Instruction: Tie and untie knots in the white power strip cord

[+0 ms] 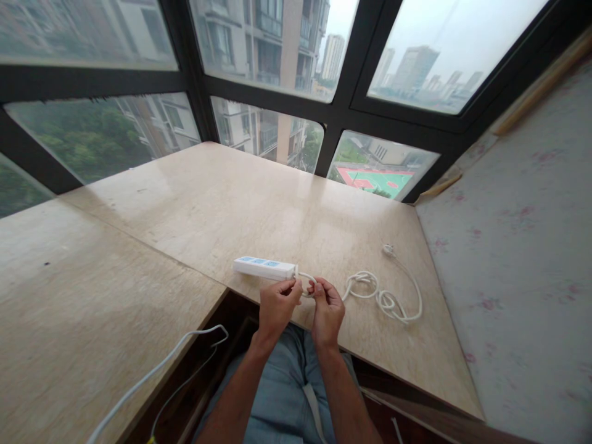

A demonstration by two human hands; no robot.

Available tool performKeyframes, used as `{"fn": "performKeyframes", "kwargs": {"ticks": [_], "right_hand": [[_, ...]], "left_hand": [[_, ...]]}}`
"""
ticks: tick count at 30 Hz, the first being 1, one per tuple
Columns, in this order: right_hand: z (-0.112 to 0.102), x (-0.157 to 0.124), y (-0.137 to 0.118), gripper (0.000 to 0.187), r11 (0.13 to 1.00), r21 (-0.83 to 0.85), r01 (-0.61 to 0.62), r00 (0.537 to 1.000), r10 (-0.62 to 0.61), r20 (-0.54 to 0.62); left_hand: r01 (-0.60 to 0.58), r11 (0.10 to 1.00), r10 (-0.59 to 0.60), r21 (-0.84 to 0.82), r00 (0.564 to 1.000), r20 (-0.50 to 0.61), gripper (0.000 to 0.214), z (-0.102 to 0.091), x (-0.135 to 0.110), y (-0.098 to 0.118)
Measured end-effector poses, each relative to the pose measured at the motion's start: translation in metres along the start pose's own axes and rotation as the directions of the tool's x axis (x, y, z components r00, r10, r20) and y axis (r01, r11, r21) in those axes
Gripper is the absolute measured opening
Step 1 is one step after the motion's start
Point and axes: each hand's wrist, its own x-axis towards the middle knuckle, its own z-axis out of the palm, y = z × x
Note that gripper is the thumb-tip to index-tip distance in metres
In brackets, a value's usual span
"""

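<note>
A white power strip with blue-marked sockets lies on the tabletop in front of me. Its white cord leaves the right end, loops loosely over the table and ends in a plug at the right. My left hand is closed in a pinch at the strip's cord end; its fingers hide exactly what they grip. Just to the right, my right hand pinches the cord between thumb and fingers. A small bend of cord shows between both hands.
The pale tabletop has a seam and a cut-out front edge near my lap. Another white cable hangs over the left edge. Dark-framed windows stand behind, and a flowered wall bounds the right side.
</note>
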Motion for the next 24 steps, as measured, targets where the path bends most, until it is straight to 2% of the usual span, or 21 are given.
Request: {"fn": "performKeyframes", "kwargs": {"ticks": [3, 6, 9, 13, 16, 20, 24], "right_hand": [[0.001, 0.009, 0.010, 0.029, 0.980, 0.185, -0.067, 0.996, 0.077, -0.048], [-0.001, 0.018, 0.014, 0.027, 0.919, 0.376, -0.115, 0.991, 0.135, -0.026], [-0.005, 0.024, 0.013, 0.031, 0.875, 0.461, -0.150, 0.986, 0.169, 0.000], [-0.012, 0.024, 0.007, 0.029, 0.859, 0.489, -0.153, 0.988, 0.144, 0.057], [-0.020, 0.022, 0.005, 0.027, 0.864, 0.483, -0.140, 0.989, 0.102, 0.104], [-0.027, 0.020, 0.005, 0.026, 0.883, 0.458, -0.105, 0.992, 0.061, 0.111], [-0.033, 0.020, 0.009, 0.025, 0.921, 0.389, -0.036, 0.994, -0.008, 0.112]], "left_hand": [[-0.015, 0.997, 0.015, 0.075, 1.000, -0.005, 0.026, -0.004, -0.001, -0.008], [-0.021, 0.993, 0.023, 0.116, 1.000, -0.010, 0.024, -0.006, -0.001, -0.014], [-0.040, 0.988, 0.047, 0.149, 0.998, -0.044, 0.025, -0.006, 0.001, -0.018], [-0.040, 0.990, 0.053, 0.137, 0.994, -0.097, 0.027, -0.006, 0.002, -0.022], [-0.012, 0.995, 0.022, 0.103, 0.996, -0.091, 0.028, -0.007, 0.002, -0.024], [0.041, 0.998, -0.037, 0.048, 0.997, -0.074, 0.029, -0.008, 0.005, -0.026], [0.053, 0.995, -0.044, 0.079, 0.993, -0.111, 0.030, -0.010, 0.007, -0.026]]}}
